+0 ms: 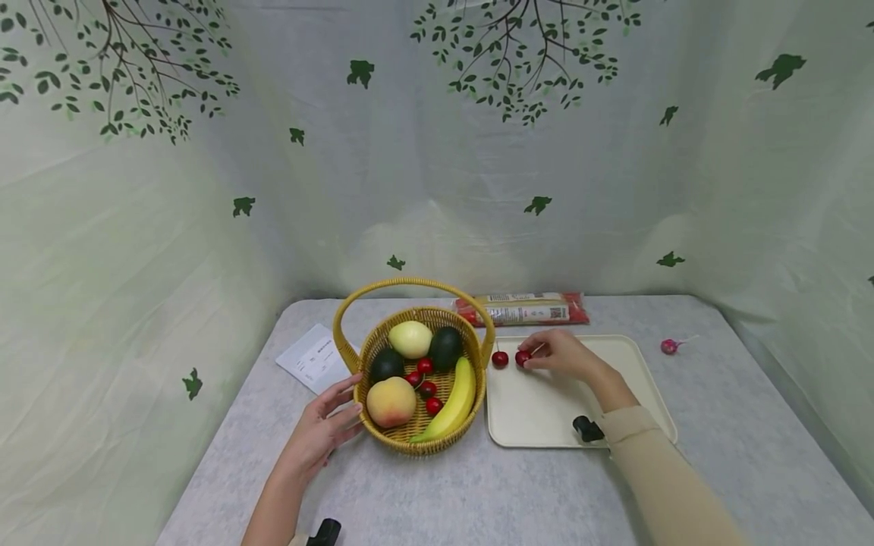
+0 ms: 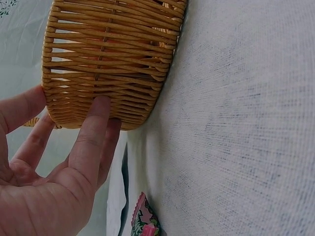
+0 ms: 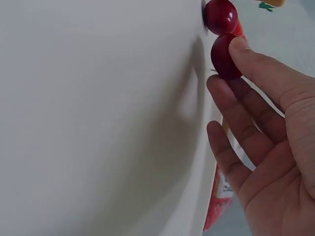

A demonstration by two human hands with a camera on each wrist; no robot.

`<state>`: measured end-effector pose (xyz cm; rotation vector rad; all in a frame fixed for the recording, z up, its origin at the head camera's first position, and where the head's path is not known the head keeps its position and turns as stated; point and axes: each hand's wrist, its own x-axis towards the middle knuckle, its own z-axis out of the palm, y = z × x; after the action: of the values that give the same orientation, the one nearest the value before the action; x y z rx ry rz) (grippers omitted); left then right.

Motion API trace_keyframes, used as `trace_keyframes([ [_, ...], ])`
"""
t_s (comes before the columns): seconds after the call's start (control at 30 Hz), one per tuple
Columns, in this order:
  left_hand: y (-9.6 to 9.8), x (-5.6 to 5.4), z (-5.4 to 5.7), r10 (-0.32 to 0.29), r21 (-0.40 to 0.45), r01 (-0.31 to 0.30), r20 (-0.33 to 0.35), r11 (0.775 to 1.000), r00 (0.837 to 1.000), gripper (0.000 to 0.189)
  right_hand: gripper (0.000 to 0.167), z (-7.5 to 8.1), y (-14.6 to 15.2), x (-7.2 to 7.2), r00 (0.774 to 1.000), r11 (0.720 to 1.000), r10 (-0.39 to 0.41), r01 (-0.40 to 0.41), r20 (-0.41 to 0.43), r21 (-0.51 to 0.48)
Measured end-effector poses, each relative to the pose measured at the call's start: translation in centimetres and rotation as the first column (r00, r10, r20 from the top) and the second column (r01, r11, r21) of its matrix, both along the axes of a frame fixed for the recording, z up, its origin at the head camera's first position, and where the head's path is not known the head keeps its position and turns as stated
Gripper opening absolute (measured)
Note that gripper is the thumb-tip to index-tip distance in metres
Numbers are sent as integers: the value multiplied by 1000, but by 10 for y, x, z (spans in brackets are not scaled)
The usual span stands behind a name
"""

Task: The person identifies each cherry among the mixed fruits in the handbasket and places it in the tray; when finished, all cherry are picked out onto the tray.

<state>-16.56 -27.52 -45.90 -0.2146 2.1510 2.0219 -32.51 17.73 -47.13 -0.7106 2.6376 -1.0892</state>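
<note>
My right hand (image 1: 561,355) pinches a dark red cherry (image 3: 225,56) between thumb and fingers, over the cream tray (image 1: 532,425). Beside it on the tray, toward the basket, lies another cherry (image 1: 500,359). The fingertips of my left hand (image 1: 321,425) touch the outer wall of the wicker basket (image 2: 113,59), its fingers spread and fairly straight. Inside the basket are a peach (image 1: 391,403), a banana (image 1: 456,402), a pale yellow lemon-shaped fruit (image 1: 410,339), two dark green avocado-like fruits (image 1: 447,348) and several red cherries (image 1: 433,406).
A red-and-clear printed packet (image 1: 532,309) lies behind the tray. Off the tray's right side sits a small pink radish (image 1: 669,346). A white printed paper (image 1: 315,360) lies left of the basket, and the left wrist view shows a pink-and-green wrapper (image 2: 145,219). The basket's tall handle (image 1: 410,281) arches above it.
</note>
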Motion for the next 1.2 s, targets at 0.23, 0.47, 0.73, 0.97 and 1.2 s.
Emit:
trace_keyframes([
  [0.23,1,1,1,2,17,-3,5,1000,1000,60,26,-7,-2,-3,1000,1000,-17,17,-23,-7],
  [0.47,0,0,1,7,6,-7,6,1000,1000,60,24,-12,-3,-2,999,999,-30,30,-12,-36],
  [0.73,0,0,-1,5,3,-5,3,1000,1000,59,23,-11,-1,-2,999,998,-40,41,16,-57],
  [0.97,0,0,-1,4,2,-4,2,1000,1000,59,27,4,0,4,999,999,-32,31,-20,-43],
  [1.2,-1,0,1,-3,1,3,3,1000,1000,59,29,45,-4,16,998,999,1,-3,-70,-39],
])
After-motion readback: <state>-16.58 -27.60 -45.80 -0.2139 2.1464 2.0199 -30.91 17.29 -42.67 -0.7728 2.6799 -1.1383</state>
